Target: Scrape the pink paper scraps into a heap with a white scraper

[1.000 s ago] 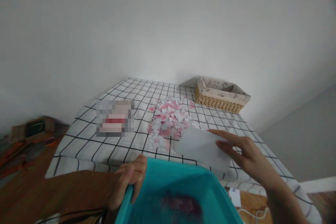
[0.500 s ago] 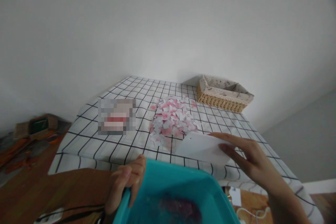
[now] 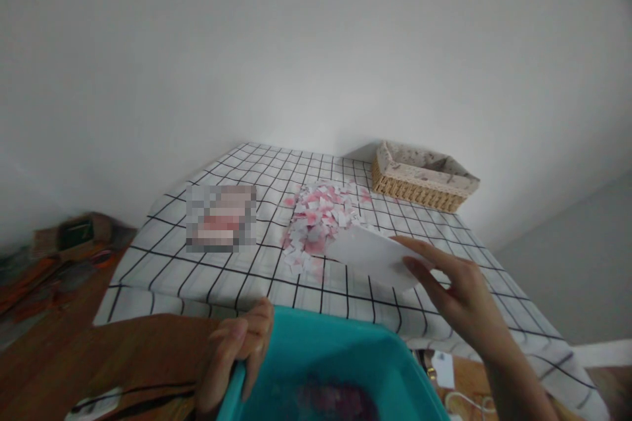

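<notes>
My left hand (image 3: pixel 241 345) is closed over the left rim of a teal plastic bin (image 3: pixel 340 329), which is up against the table's front edge. Blurred pinkish bits (image 3: pixel 336 401) lie in the bin. Between thumb and fingers, my right hand (image 3: pixel 449 283) pinches a white card (image 3: pixel 372 256). The card is tilted, and its far end reaches over the near right side of a pile of pink and white paper scraps (image 3: pixel 320 214), covering some of them. Whether the card touches the scraps is hard to see.
A black-and-white checked cloth (image 3: pixel 276 171) covers the table. A lined wicker basket (image 3: pixel 422 177) stands at the back right, near the wall. A pixelated flat item (image 3: pixel 222 217) lies on the left. Boxes and orange things (image 3: pixel 74 243) are on the wooden floor, with cables below.
My right hand has moved the white card away from me, farther over the paper scraps, with its angle slightly changed. My left hand still grips the bin's rim.
</notes>
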Motion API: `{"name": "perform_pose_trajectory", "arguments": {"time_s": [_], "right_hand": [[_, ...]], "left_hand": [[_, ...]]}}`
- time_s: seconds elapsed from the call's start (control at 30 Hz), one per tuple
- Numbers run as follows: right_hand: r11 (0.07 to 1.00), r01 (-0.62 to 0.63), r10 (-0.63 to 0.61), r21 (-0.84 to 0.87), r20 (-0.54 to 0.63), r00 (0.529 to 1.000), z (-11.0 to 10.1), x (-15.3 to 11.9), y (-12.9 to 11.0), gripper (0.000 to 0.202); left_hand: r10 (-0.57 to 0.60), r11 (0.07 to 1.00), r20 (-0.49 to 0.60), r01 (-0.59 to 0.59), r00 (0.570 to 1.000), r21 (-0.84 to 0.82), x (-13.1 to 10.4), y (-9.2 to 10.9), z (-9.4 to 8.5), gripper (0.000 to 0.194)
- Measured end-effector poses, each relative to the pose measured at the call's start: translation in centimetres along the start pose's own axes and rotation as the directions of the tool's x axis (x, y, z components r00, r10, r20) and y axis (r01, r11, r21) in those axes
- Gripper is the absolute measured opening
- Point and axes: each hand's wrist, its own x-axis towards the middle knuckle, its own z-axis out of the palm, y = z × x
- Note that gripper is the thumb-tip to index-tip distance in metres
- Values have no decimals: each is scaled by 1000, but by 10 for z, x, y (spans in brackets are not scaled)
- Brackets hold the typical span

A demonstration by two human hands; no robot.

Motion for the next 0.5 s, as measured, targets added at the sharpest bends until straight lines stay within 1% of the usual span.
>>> {"name": "perform_pose_trajectory", "arguments": {"time_s": [0.07, 0.17, 0.3, 0.43, 0.5], "right_hand": [[999, 37, -37, 12, 19, 999, 5, 3, -4, 29], [997, 74, -75, 24, 53, 996, 9, 7, -8, 29], [992, 122, -125, 40, 68, 990, 11, 9, -11, 30], [987, 147, -152, 67, 79, 985, 10, 7, -9, 29], [986, 145, -153, 85, 89, 984, 8, 4, -7, 29]], "left_hand": [[3, 998, -5, -3, 1000, -56, -2, -2, 1, 66], [31, 991, -43, -37, 999, -130, -2, -6, 2, 65], [5, 992, -22, -7, 1000, -124, -2, -7, 3, 66], [3, 991, -62, -12, 998, -137, -4, -9, 3, 66], [0, 990, -48, -7, 999, -144, -6, -11, 4, 65]]}}
